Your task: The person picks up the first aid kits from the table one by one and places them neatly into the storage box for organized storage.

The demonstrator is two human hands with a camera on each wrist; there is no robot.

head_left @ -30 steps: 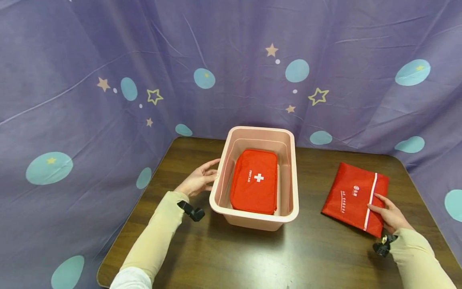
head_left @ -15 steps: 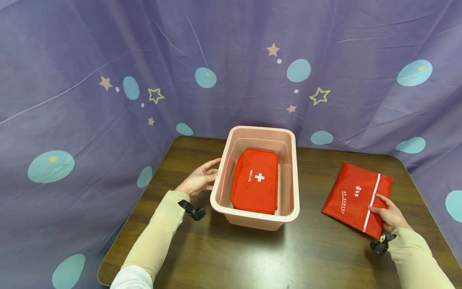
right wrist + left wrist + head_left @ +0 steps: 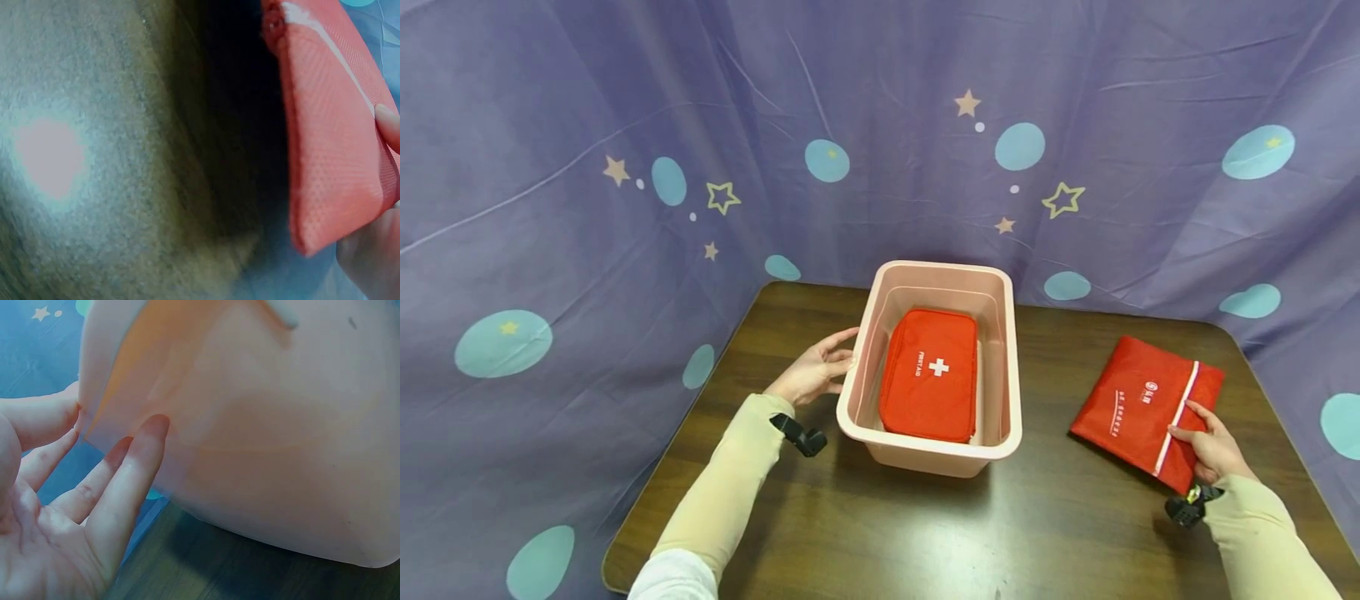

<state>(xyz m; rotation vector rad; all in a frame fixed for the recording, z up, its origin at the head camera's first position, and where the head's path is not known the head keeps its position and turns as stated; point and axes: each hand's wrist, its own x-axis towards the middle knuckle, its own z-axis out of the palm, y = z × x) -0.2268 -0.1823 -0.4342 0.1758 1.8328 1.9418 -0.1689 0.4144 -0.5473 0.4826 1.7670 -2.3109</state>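
Note:
A pink plastic bin (image 3: pixel 943 457) stands mid-table with a red first aid pouch (image 3: pixel 928 400) lying flat inside, marked with a white cross. My left hand (image 3: pixel 811 372) is at the bin's left side. In the left wrist view, its extended fingers (image 3: pixel 134 475) touch the outer wall and rim. On the right, my right hand (image 3: pixel 1213 446) grips the near right edge of a flat red fabric pouch (image 3: pixel 1120 400) with a white stripe and white print. In the right wrist view this pouch (image 3: pixel 337 150) is tilted, its near edge raised off the table; some fingers are hidden.
The brown wooden table (image 3: pixel 865 533) has its back edge against a purple curtain (image 3: pixel 887 167) with stars and blue ovals. Another stretch of curtain runs along the left side. Bare table lies between the bin and the striped pouch.
The striped red pouch has shifted slightly to the right and tilted a little, with my right hand still gripping it. My left hand and the bin stay in place.

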